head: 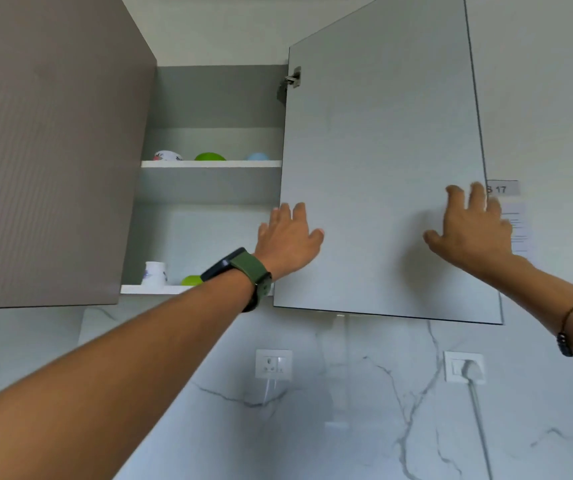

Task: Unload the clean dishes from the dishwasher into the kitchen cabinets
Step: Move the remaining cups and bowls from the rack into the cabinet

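Note:
An upper cabinet stands with its right door (382,150) swung open toward me. My left hand (290,237) lies flat against the door's inner face near the hinge side, fingers spread. My right hand (470,226) reaches to the door's outer edge, its fingers spread at that edge. Neither hand holds a dish. On the upper shelf (210,163) sit a patterned white bowl (168,155), a green bowl (210,156) and a pale blue bowl (257,156). The lower shelf (153,289) carries a white patterned mug (155,271) and a green bowl (191,280).
The brown left cabinet door (53,150) hangs open at the left. Below is a marble-look backsplash with a socket (273,364) and a plugged outlet (464,367) with a cord. A label and paper notice (517,223) hang on the wall behind my right hand.

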Available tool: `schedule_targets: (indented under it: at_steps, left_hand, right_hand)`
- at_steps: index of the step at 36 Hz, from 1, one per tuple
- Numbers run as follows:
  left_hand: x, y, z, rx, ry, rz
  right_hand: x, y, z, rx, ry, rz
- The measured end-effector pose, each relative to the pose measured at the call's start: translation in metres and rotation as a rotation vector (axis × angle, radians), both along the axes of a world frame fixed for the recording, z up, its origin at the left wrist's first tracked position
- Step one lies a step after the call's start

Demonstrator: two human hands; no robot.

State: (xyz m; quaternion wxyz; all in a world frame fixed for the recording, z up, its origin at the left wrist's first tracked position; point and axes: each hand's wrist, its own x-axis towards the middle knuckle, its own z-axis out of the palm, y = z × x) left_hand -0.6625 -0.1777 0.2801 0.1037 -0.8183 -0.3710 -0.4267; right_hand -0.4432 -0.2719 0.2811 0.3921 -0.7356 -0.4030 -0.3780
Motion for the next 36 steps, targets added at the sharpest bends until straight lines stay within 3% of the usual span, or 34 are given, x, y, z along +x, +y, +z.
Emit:
schedule_targets:
  at_steps: [6,9,15,23,26,32,36]
  left_hand:
    - [0.045,-0.044,-0.02,-0.188,-0.043,-0.133]
    - [0.067,-0.07,-0.027,-0.253,-0.056,-0.171]
    - [0.114,-0.114,-0.034,-0.339,-0.08,-0.254]
    - [0.144,-0.149,-0.041,-0.253,-0.242,-0.3]
    - [0.128,-0.151,-0.036,-0.155,-0.303,-0.235]
    - [0.062,-0.144,-0.045,0.018,-0.366,-0.113]
    - [0.026,-0.138,-0.048,0.076,-0.449,-0.071]
  right_hand:
    - [0.043,-0.022,-0.025,0.251,0.705,0.462]
    - [0.055,-0.028,-0.042,0.188,0.855,0.582]
    - [0.057,-0.031,-0.066,0.269,0.771,0.642]
    - [-0.011,-0.043,-0.096,0.387,0.443,0.904]
    - [-0.049,-0.046,-0.104,0.414,0.355,1.08]
    - [-0.11,-0.027,-0.113,0.327,0.562,1.508]
    - [-0.151,-0.012,-0.111,0.252,0.424,1.569]
